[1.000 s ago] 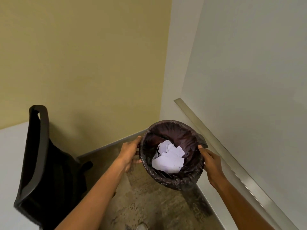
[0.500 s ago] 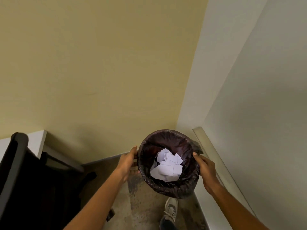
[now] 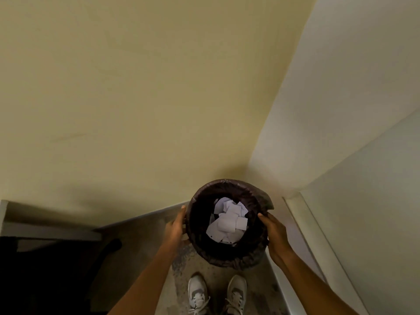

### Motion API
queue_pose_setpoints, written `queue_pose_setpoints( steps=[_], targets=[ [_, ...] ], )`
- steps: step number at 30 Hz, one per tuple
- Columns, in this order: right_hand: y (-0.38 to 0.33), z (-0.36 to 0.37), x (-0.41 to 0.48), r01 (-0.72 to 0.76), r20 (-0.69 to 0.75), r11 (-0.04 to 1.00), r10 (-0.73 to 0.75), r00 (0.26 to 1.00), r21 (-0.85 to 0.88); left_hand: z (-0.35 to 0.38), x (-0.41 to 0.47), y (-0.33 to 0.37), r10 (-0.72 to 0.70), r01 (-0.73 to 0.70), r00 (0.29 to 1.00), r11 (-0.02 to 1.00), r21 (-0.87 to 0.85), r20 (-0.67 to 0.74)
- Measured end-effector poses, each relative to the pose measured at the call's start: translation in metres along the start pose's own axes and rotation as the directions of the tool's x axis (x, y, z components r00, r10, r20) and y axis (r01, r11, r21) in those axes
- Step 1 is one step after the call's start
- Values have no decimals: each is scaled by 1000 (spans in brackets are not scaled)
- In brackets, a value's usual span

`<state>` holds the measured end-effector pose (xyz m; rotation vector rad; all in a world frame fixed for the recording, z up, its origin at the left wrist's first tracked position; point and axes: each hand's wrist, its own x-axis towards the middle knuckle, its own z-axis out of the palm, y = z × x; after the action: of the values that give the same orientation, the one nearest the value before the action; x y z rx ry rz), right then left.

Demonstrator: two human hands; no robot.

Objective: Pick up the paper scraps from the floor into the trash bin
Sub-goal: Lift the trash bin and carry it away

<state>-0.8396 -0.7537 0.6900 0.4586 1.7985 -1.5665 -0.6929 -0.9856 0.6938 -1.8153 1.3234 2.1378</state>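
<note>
One trash bin (image 3: 229,253), round and lined with a dark bag, is held up between two hands over the speckled floor (image 3: 218,271). The left hand (image 3: 176,229) presses its fingers (image 3: 181,212) flat along the bin's left wall, curled round the outside; the right hand (image 3: 276,234) does the same on the right wall, its fingers (image 3: 263,218) closed against the rim. Between the two sets of fingers, down inside the bin, lies a heap of white paper scraps (image 3: 228,221), too overlapped to count.

Beyond the fingertips the bin's far rim sits close to a corner where a yellow wall (image 3: 136,98) meets a white wall (image 3: 318,98); a pale baseboard runs along the floor edge on both sides. To the right of the right hand a white panel edge (image 3: 318,246) narrows the floor. To the left of the left hand stands a dark shape, too dim to identify. Two grey sneakers (image 3: 217,294) stand below the bin, on a narrow floor strip.
</note>
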Motion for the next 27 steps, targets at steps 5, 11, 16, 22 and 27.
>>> queue_pose_setpoints(
  steps=[5,11,16,22,27],
  targets=[
    [41,27,88,-111,-80,992,116,990,60,10,94,-21,-40,40,998,999,1,39],
    [93,38,191,-173,-104,975,188,977,138,26,206,-67,-1,-5,996,998,61,91],
    [133,37,262,-237,-110,953,261,959,191,50,306,-103,-93,81,989,992,101,118],
    [160,33,325,-274,-124,933,308,943,234,82,383,-122,-114,89,977,986,142,179],
    [175,24,355,-284,-119,930,318,941,235,98,410,-124,-93,67,977,988,140,190]
  ],
)
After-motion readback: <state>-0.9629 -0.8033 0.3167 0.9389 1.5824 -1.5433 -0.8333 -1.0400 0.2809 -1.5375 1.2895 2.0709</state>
